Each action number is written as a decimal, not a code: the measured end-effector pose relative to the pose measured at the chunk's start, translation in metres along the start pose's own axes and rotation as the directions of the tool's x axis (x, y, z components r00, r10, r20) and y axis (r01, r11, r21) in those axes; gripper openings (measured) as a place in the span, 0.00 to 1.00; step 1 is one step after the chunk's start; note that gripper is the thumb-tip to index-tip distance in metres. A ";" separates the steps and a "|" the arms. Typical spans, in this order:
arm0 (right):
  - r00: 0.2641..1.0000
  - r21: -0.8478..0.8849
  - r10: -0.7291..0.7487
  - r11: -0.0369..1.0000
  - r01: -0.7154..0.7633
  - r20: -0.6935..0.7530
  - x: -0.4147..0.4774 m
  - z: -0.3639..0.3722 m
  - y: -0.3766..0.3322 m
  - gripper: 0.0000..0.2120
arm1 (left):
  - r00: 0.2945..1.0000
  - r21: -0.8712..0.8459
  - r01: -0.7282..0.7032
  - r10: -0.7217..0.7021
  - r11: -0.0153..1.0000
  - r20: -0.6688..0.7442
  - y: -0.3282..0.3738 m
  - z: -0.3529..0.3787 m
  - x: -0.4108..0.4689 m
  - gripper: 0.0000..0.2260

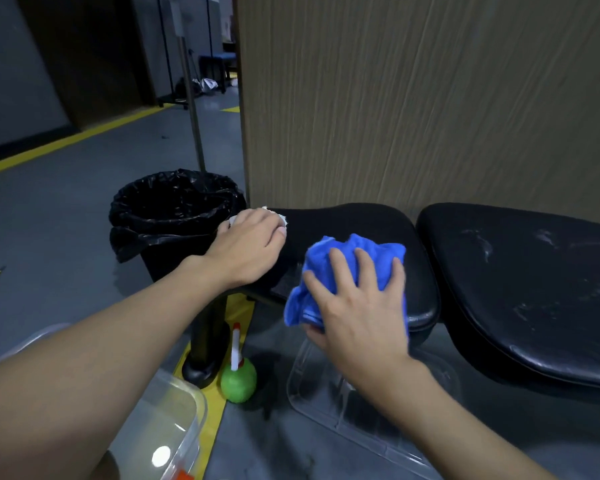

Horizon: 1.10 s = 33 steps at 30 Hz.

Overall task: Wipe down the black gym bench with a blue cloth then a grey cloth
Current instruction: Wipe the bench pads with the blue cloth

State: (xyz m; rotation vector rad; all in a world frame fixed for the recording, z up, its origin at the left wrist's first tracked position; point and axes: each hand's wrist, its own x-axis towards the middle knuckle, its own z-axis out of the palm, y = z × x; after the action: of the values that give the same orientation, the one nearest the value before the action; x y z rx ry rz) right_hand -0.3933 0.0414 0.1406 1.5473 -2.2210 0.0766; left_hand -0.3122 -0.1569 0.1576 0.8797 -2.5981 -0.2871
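The black gym bench has a seat pad in the middle and a longer back pad to the right, streaked with white marks. My right hand presses a crumpled blue cloth onto the near edge of the seat pad. At the seat's left end rests my left hand, closed over a small white wad that peeks out past the fingers. No grey cloth is in view.
A bin with a black liner stands left of the bench. On the floor are a green spray bottle, the bench's black post, a clear tray and a clear tub. A wood-grain wall rises behind.
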 end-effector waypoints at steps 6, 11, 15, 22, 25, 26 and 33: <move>0.996 0.026 -0.067 0.997 0.068 -0.058 -0.002 0.010 0.010 0.31 | 0.995 0.105 -0.016 0.026 0.994 -0.097 0.009 -0.003 -0.002 0.14; 0.995 0.082 0.064 0.995 -0.058 -0.073 -0.031 0.007 0.040 0.29 | 0.988 0.119 -0.122 0.132 0.985 -0.077 0.029 -0.002 -0.001 0.14; 0.980 0.190 0.182 0.968 -0.165 -0.078 -0.060 0.013 0.067 0.32 | 0.980 0.081 -0.191 0.194 0.978 -0.036 0.045 0.001 0.001 0.15; 0.965 0.315 0.260 0.918 -0.239 -0.025 -0.032 0.009 0.070 0.30 | 0.968 0.044 -0.251 0.251 0.967 0.010 0.055 0.020 0.004 0.20; 0.965 0.348 0.259 0.901 -0.260 0.048 -0.012 0.010 0.084 0.33 | 0.970 0.039 -0.244 0.244 0.969 0.005 0.056 0.022 0.005 0.19; 0.965 0.359 0.246 0.896 -0.261 0.089 -0.004 0.011 0.089 0.34 | 0.971 0.035 -0.238 0.238 0.971 -0.004 0.057 0.022 0.005 0.19; 0.949 0.369 0.195 0.887 -0.279 0.248 0.062 0.022 0.120 0.28 | 0.982 0.115 -0.167 0.176 0.979 -0.074 0.062 0.026 0.011 0.20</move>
State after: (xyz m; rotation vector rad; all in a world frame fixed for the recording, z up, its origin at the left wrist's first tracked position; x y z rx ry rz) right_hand -0.5266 0.0253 0.1674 1.5229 -2.6829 0.4978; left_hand -0.3647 -0.1139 0.1559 0.6803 -2.6099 -0.0610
